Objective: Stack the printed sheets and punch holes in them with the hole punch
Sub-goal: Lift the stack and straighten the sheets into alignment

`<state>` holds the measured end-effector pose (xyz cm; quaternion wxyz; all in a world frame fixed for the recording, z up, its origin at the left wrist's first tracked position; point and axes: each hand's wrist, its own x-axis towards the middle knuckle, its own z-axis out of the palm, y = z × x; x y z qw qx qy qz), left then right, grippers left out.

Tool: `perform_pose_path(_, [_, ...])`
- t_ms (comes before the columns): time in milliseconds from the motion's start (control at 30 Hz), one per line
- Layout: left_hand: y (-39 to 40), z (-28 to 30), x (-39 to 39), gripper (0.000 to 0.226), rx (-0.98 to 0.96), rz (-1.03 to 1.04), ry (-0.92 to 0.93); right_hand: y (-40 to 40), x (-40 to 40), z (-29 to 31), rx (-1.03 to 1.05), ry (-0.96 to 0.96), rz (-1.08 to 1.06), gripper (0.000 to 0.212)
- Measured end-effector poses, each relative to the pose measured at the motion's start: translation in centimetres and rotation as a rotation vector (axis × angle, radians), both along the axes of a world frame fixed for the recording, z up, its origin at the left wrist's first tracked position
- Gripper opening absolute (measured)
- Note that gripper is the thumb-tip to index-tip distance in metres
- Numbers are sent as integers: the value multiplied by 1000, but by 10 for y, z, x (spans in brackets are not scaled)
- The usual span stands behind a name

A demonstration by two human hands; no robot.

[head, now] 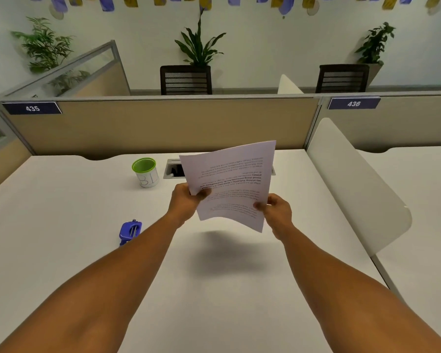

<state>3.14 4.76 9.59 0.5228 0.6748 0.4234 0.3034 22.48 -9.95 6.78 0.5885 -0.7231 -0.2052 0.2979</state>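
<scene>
I hold a stack of printed sheets (233,182) in the air above the white desk (61,250), text upside down to me. My left hand (187,201) pinches the stack's left edge with the thumb on top. My right hand (278,210) grips its lower right edge. The sheets bow slightly and cast a shadow on the desk below. A blue hole punch (129,231) lies on the desk, left of my left forearm and apart from both hands.
A white cup with a green rim (146,172) stands behind the punch. A cable slot (173,169) sits partly hidden behind the sheets. A beige partition (163,123) closes the far edge, and a white curved divider (354,189) bounds the right side.
</scene>
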Motion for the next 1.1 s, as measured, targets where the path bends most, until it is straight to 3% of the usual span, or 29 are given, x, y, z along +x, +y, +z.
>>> perform_pose_path(400, [-7, -25, -14, 32, -39, -16, 112, -6, -12, -9, -190, -142, 169, 33])
perform_pose_path(533, [-6, -16, -14, 18, -9, 4, 75, -3, -11, 0, -151, -195, 158, 32])
perform_pose_path(667, [-3, -10, -11, 21, 6, 20, 72, -2, -12, 6, -126, -166, 172, 34])
perform_pose_path(833, [-3, -18, -16, 40, -14, -13, 154, -8, -14, 2, -116, -115, 216, 35])
perform_pose_path(1100, [-6, -10, -16, 32, 35, 10, 109, -4, -10, 4, -24, -78, 141, 26])
